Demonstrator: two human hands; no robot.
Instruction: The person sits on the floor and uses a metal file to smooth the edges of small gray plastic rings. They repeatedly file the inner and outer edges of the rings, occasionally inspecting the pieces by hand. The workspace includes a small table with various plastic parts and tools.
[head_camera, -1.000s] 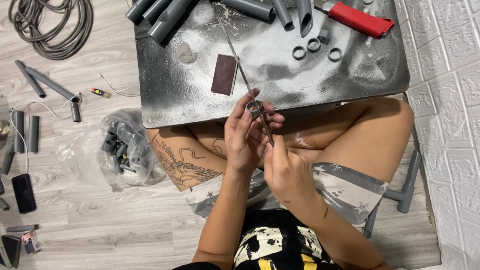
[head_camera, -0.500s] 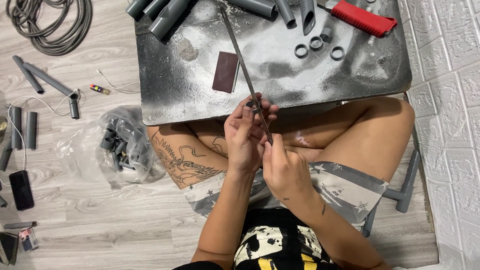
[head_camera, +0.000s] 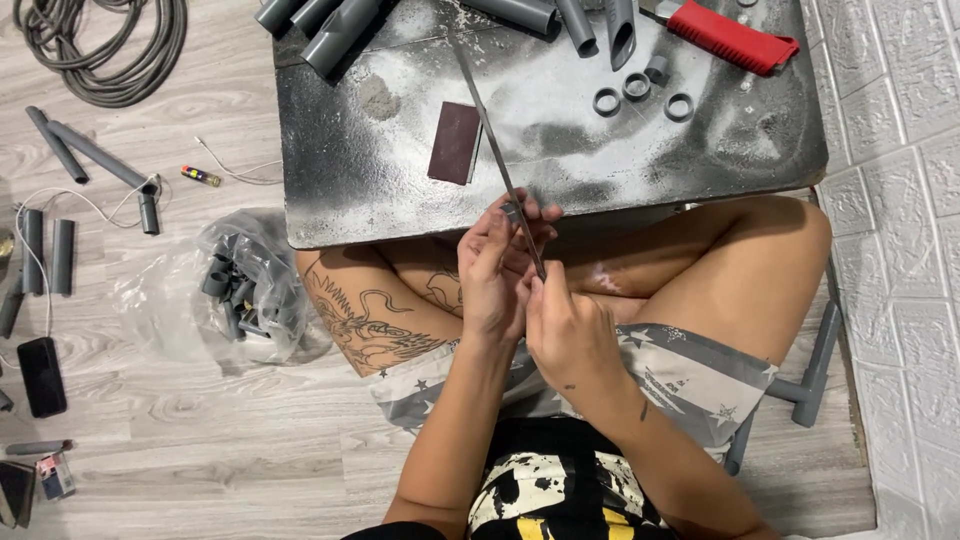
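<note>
My left hand (head_camera: 498, 262) pinches a small grey pipe ring (head_camera: 512, 211) at the near edge of the dusty dark work board (head_camera: 400, 190). My right hand (head_camera: 566, 325) grips the near end of a long thin metal file (head_camera: 495, 135), whose blade runs up across the board and lies against the ring. Both hands sit over my crossed legs, just below the board's edge.
On the board lie a dark sanding block (head_camera: 455, 142), three grey rings (head_camera: 637, 92), cut grey pipes (head_camera: 330, 25) and a red-handled saw (head_camera: 730, 35). On the floor to the left are a bag of fittings (head_camera: 240, 290), loose pipes (head_camera: 85, 150), a coiled hose (head_camera: 100, 45) and a phone (head_camera: 42, 375).
The file has slid a little along the ring while both hands stay in place; the view has shifted slightly.
</note>
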